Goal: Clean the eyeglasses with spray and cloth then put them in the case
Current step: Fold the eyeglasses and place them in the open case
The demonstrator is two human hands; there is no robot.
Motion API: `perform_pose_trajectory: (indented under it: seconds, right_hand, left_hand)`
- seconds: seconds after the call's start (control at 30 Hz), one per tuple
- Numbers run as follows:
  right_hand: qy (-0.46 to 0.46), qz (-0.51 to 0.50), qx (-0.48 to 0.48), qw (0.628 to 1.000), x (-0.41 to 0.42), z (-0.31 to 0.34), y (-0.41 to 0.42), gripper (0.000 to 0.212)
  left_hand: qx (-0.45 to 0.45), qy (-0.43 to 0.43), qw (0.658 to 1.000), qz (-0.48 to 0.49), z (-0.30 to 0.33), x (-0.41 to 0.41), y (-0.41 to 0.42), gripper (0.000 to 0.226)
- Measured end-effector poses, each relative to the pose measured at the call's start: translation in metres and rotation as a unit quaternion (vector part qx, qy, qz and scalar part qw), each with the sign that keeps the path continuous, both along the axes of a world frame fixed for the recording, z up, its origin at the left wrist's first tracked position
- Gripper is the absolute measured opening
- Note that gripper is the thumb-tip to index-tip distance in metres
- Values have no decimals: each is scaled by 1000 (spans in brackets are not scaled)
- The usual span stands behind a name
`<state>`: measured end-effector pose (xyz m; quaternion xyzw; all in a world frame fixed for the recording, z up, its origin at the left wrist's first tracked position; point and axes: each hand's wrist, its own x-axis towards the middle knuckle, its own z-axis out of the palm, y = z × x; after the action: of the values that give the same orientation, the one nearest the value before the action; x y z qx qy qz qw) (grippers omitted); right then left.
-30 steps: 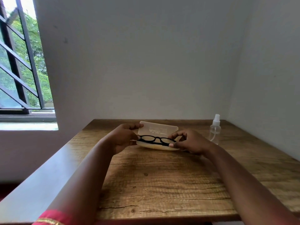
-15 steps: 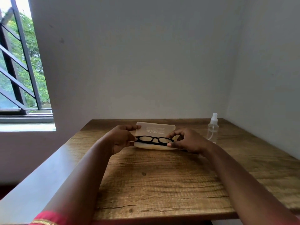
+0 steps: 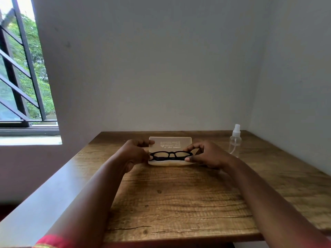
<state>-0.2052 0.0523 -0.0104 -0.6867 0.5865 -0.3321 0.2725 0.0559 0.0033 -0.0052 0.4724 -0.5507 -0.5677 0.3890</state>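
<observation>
Holding eyeglasses (image 3: 171,156) over case (image 3: 170,143)

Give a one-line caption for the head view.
Both hands hold black glasses over the open case.

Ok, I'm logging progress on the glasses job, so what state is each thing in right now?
eyeglasses: held at both ends, over the open case
case: open, lid upright, on the table
spray bottle: upright, untouched, cap on
left hand: gripping the frame's left end
right hand: gripping the frame's right end
</observation>
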Motion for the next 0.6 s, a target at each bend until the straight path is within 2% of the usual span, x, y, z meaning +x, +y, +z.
perform_pose_trajectory:
  seconds: [0.13, 0.33, 0.6]
  right_hand:
    - [8, -3, 3, 1000, 1, 2, 2, 28]
    - [12, -8, -4, 1000, 2, 2, -1, 35]
    - [-17, -55, -76, 995, 2, 5, 1, 19]
  left_hand:
    - [-12, -4, 1000, 9, 0, -4, -1, 44]
    - [-26, -36, 999, 14, -1, -8, -6, 25]
    - [-39, -54, 997, 28, -2, -9, -7, 18]
